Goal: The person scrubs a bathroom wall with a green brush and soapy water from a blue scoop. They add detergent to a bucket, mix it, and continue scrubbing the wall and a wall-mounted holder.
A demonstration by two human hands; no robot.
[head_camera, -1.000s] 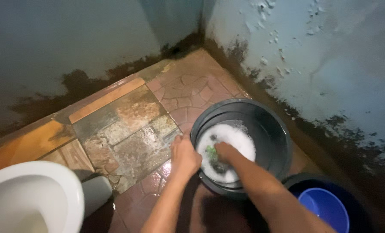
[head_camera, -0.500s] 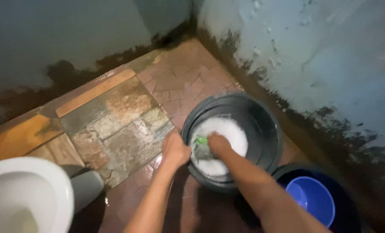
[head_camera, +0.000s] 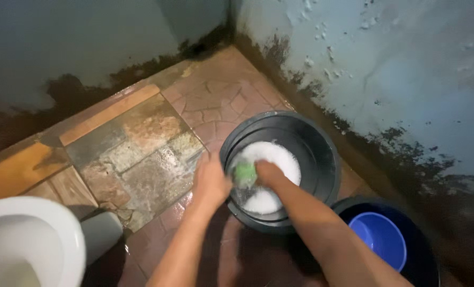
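Black bucket (head_camera: 322, 154) holding white foam (head_camera: 271, 154); green sponge (head_camera: 245, 172) at the foam. Second dark bucket (head_camera: 423, 255) – bright blue bowl (head_camera: 378, 239) inside. Floor (head_camera: 141, 143): reddish-brown cracked-stone pattern, with grey-tan mottled tiles and orange strips. Toilet (head_camera: 29, 239) white. Walls (head_camera: 396, 69) pale blue-grey, stained black at base.

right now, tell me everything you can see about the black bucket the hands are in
The black bucket is round, dark and plastic-looking, upright on the tiled floor near the corner of the walls. White suds cover its bottom. The left hand rests at its near rim; the right hand reaches inside, beside a small green thing, blurred.
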